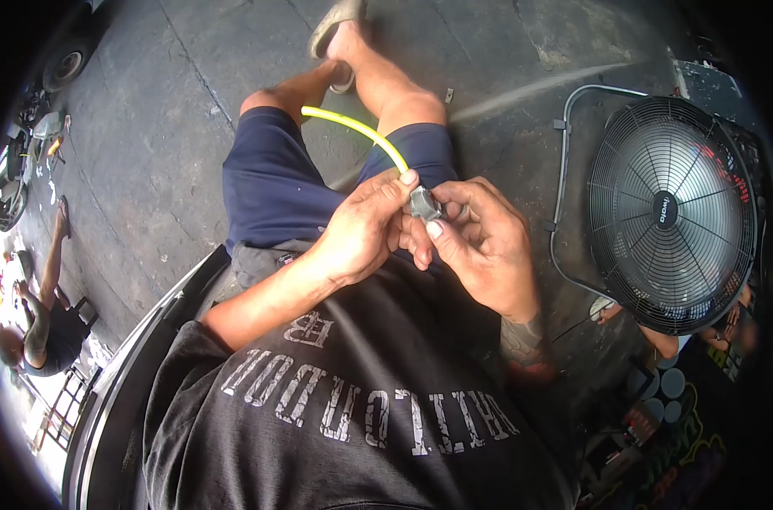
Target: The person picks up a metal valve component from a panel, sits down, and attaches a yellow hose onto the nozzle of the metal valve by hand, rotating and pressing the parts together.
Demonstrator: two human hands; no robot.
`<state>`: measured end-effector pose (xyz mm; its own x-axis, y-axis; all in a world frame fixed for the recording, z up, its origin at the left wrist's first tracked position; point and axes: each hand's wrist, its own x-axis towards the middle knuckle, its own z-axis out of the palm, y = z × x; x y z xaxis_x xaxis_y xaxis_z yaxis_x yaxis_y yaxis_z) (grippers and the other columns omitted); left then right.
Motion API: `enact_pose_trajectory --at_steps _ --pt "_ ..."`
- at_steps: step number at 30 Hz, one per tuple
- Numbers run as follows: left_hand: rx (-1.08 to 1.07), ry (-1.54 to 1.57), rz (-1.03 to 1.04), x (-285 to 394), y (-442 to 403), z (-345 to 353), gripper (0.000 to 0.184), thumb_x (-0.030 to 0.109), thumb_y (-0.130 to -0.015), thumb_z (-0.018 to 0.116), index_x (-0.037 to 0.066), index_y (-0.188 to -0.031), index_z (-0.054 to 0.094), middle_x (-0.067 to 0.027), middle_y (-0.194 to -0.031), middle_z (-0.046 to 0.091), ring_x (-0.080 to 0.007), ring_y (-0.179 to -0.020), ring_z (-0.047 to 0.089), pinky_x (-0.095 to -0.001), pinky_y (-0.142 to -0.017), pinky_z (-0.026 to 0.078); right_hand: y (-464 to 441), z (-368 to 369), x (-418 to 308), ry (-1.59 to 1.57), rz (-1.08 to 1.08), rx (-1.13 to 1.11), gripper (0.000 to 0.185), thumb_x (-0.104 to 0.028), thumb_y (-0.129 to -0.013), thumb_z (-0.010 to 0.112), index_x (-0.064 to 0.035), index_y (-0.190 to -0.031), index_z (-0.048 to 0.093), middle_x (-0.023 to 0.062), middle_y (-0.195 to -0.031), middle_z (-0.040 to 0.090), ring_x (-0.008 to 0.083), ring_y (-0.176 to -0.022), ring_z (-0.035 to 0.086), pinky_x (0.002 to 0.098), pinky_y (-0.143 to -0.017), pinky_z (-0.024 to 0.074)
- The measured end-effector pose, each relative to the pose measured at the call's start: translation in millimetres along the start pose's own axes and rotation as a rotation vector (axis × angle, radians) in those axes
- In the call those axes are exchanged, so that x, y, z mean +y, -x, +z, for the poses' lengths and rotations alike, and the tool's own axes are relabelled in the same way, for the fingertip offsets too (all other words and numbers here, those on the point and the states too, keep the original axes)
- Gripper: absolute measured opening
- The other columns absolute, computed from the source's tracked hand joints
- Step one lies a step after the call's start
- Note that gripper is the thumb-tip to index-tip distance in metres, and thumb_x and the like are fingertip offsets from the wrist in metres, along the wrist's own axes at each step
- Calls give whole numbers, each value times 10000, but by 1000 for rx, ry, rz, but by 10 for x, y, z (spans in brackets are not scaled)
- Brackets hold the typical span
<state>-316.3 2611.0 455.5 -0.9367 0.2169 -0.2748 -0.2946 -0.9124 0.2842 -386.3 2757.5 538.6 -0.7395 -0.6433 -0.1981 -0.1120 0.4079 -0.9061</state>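
Observation:
A bright yellow-green flexible hose (352, 125) curves up and left over my lap, its far end free. Its near end is pinched under the thumb of my left hand (365, 223). Right beside that pinch is a small dark grey block-like part (424, 205), which the thumb and fingers of my right hand (488, 242) grip. The hose end meets or nearly meets this part; my fingers hide the exact contact. Both hands are close together above my dark blue shorts (276, 183).
A large black floor fan (671, 212) on a metal tube stand (565, 170) is at the right. Another person (50, 327) sits at the far left near motorcycle parts (12, 183). A person's foot (605, 311) shows under the fan. Dark concrete floor (157, 127) lies ahead.

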Motion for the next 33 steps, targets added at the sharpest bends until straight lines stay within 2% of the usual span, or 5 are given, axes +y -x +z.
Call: enact_pose_trajectory --at_steps 8,12,18,28,33 --pt "-24 -17 0 -46 16 -61 319 300 -1046 430 -12 -1057 494 -146 -851 635 -238 -649 666 -358 -560 580 9 2 9 -33 114 7 160 31 -800 682 6 -946 623 82 -840 592 98 -681 624 253 -529 518" --pt "-94 4 23 -45 26 -119 298 281 -1045 443 -1 -1133 479 -122 -939 626 -215 -787 672 -363 -685 595 37 100 41 166 -47 110 204 19 -724 695 -2 -909 612 96 -795 599 172 -651 642 279 -521 525" --pt "-74 -76 48 -48 57 -121 309 282 -1044 452 15 -1199 471 -65 -1012 567 -170 -942 623 -368 -840 574 73 172 86 200 -155 163 211 7 -730 698 0 -922 610 102 -819 609 188 -640 642 294 -520 534" --pt "-66 -208 47 -28 80 -105 318 317 -1044 446 25 -1166 476 -46 -996 524 -139 -940 582 -349 -829 561 117 181 106 270 -215 163 185 -13 -756 700 -6 -906 592 113 -810 602 218 -623 647 311 -529 539" --pt "-57 -238 49 -34 82 -61 318 322 -1044 441 17 -1129 469 -62 -958 526 -155 -841 602 -337 -721 568 80 97 49 378 -343 137 140 20 -791 659 0 -903 576 109 -804 601 214 -646 659 309 -554 544"
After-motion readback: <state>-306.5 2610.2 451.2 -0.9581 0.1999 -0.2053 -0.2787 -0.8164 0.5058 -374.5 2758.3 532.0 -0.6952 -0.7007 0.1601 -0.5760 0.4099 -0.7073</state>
